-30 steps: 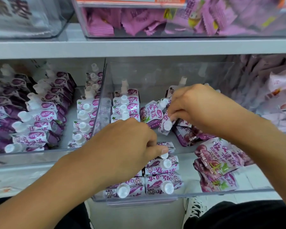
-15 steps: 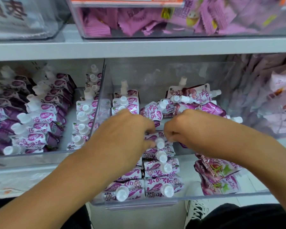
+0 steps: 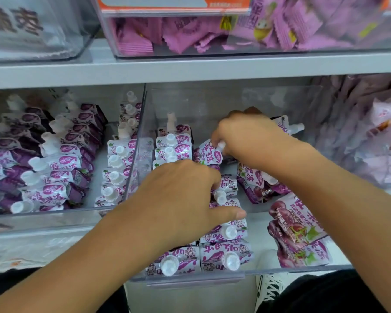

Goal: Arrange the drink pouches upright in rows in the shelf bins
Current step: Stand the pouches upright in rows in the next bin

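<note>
Two rows of drink pouches (image 3: 224, 256) stand in the clear bin (image 3: 190, 280); others lie loose at its right. Soft and slumping, they are best taken by the stiff spout. Her right hand (image 3: 248, 141) pinches one pouch (image 3: 209, 154) there; her left hand (image 3: 181, 199) presses flat-fingered on the rows.

The right hand (image 3: 251, 141) has moved from the row's middle back to the bin's rear and pinches a pouch (image 3: 207, 154) by its spout. The left hand (image 3: 183, 197) has spread flatter over the rows, thumb extended.
</note>
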A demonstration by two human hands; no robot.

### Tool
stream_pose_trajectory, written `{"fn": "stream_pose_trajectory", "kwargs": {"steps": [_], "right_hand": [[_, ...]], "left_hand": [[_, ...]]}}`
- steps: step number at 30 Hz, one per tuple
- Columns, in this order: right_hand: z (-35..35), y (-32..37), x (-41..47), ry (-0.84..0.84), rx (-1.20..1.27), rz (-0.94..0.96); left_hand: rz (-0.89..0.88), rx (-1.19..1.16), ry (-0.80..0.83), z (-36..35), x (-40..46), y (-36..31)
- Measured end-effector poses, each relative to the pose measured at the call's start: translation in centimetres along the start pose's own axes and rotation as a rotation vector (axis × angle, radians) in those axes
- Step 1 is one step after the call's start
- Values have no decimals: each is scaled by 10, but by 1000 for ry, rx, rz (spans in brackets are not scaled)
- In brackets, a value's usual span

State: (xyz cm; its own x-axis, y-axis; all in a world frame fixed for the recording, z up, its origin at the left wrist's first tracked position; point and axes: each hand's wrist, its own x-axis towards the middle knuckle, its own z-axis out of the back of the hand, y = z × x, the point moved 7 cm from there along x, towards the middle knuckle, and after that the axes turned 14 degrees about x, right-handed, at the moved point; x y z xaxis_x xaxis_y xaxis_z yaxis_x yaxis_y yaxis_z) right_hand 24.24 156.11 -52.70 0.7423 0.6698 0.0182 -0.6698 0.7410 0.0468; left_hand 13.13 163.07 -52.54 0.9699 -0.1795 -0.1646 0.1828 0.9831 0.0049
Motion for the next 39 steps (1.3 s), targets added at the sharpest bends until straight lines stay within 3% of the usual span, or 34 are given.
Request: {"fn": "stream_pose_trajectory", "kwargs": {"steps": [8, 23, 29, 35, 39], "right_hand": [[2, 9, -19, 233, 465, 93], [-16, 11, -17, 492, 346, 29], [-12, 10, -16, 474, 472, 46], [-16, 9, -23, 581, 501, 28], [-9, 5, -37, 558, 577, -66]], "left_hand": [[45, -176, 32, -4, 1, 3], [10, -191, -45, -8, 6, -10], [147, -279, -192, 9, 11, 9], [189, -190, -213, 22, 14, 18], [119, -12, -17, 11, 21, 12]]}}
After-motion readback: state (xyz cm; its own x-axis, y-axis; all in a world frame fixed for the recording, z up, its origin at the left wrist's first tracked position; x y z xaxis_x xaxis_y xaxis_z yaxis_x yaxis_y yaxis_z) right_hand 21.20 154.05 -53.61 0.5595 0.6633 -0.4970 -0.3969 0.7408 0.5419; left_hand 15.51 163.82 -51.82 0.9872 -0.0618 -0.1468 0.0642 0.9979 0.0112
